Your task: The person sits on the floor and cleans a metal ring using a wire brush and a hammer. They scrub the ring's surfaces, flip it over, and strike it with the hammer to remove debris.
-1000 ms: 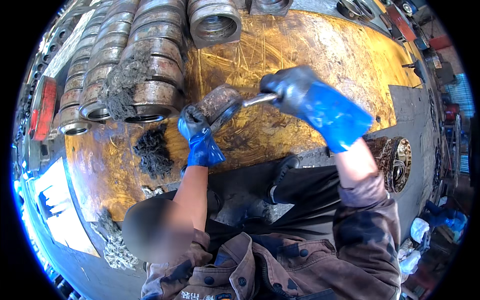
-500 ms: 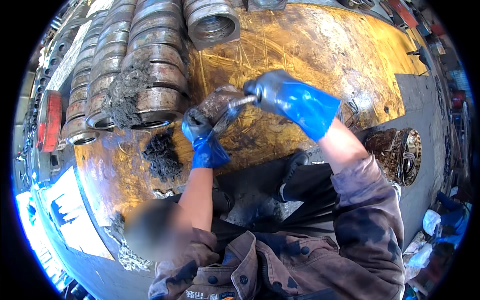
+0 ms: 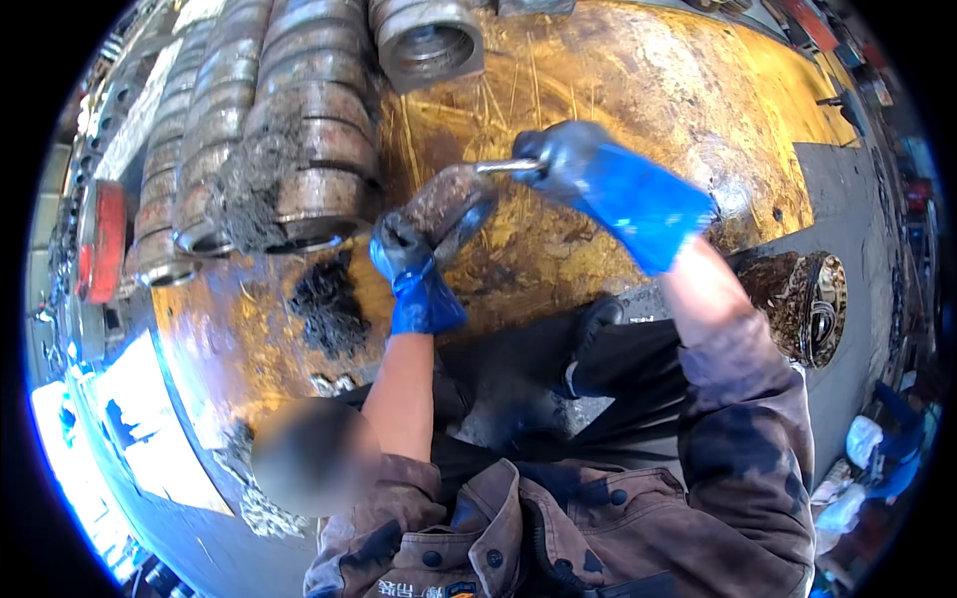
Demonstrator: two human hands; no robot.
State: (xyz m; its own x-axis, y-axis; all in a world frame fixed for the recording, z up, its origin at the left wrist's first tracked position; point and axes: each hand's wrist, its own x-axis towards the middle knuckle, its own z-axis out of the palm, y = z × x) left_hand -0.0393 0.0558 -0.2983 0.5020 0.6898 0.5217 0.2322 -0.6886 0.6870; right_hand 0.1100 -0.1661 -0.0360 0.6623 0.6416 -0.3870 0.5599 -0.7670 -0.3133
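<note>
My left hand (image 3: 405, 267), in a grimy blue rubber glove, is closed round the near left side of a rusty metal ring (image 3: 444, 199). The ring is tilted on its edge above the yellow sheet, its hollow partly showing. To its right, my right hand (image 3: 570, 161), gloved alike, grips a slim silvery metal tool (image 3: 505, 166). The tool points left, its end at the ring's upper rim; whether it touches cannot be made out. Its kind is hidden by my fist.
Rows of stacked metal rings (image 3: 317, 149) lie at the left, grey fibrous wads (image 3: 329, 304) on and beside them. A bored metal block (image 3: 431, 55) stands at the back. The stained yellow sheet (image 3: 638, 80) spreads beneath. A grimy bucket (image 3: 793, 304) lies at the right.
My right hand has moved slightly right and up, and the tool has swung from slanting to nearly level. My left hand still holds the ring, its rim a little more raised.
</note>
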